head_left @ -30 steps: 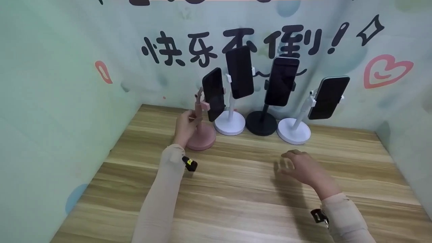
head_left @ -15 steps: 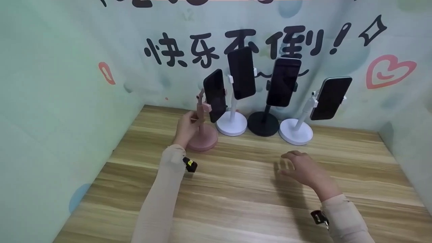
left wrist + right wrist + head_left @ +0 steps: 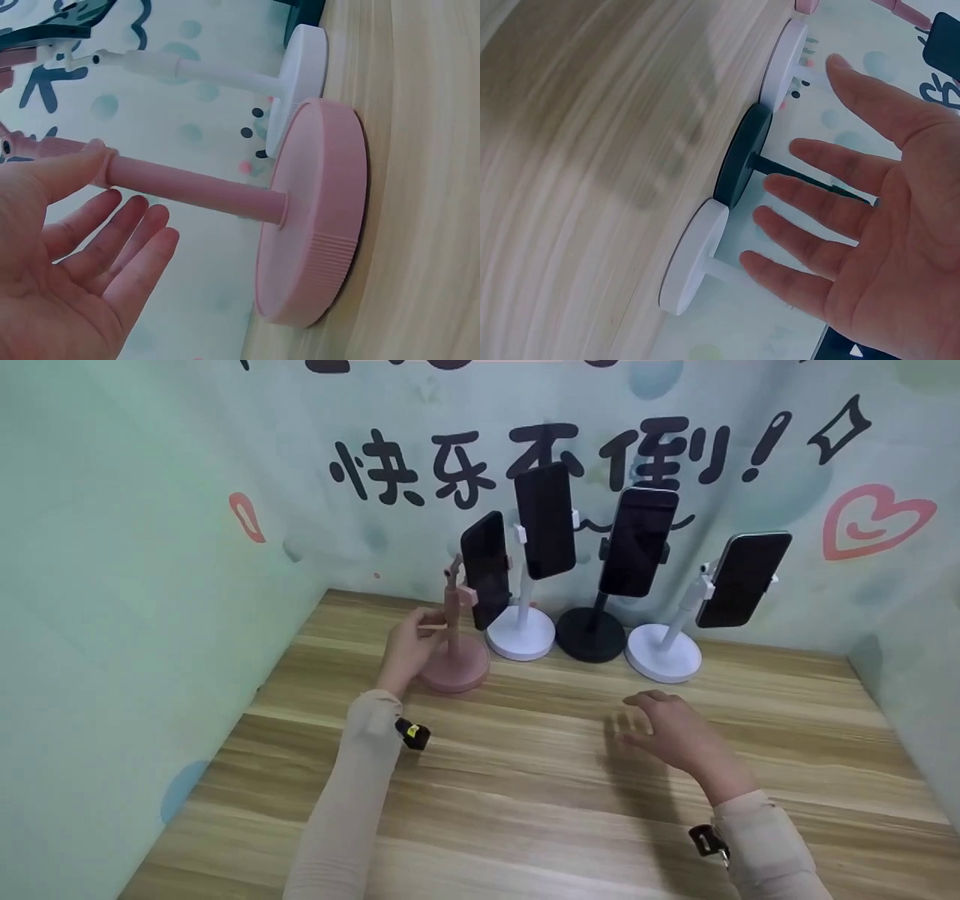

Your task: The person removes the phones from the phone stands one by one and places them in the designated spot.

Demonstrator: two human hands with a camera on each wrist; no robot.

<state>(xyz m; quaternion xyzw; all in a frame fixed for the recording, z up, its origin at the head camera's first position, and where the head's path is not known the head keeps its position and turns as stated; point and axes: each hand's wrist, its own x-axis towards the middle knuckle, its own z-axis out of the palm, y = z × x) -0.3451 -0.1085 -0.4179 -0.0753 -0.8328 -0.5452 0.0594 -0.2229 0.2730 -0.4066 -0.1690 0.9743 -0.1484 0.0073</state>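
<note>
One cloth backdrop (image 3: pixel 420 540), pale green and white with black characters, fills much of my head view, above a table (image 3: pixel 517 780) of streaked, light-brown wood grain. Near the table's back edge, four phone stands line up, and the pink stand (image 3: pixel 456 664) is the one at the left end, upright beside the person's left hand (image 3: pixel 409 645).

From the left wrist, I see its matte base as a thick round disc, with fine vertical ribs along part of the rim. A slim, smooth post rises from it, widening above a collar; at its top are a small hinge and a pink clip holding a dark, glossy phone (image 3: pixel 486 571), turned at an angle.

To its right I count a white stand (image 3: pixel 521 634), a black stand (image 3: pixel 591 635) and a second white stand (image 3: pixel 664 653), each with a flat round base and a dark-screened phone.

I read the left hand as unclamped: its fingers spread loosely below the post and its thumb overlaps the collar, though I cannot tell whether they touch. The right hand (image 3: pixel 679 731) grips nothing, fingers apart, in front of the second white stand.
</note>
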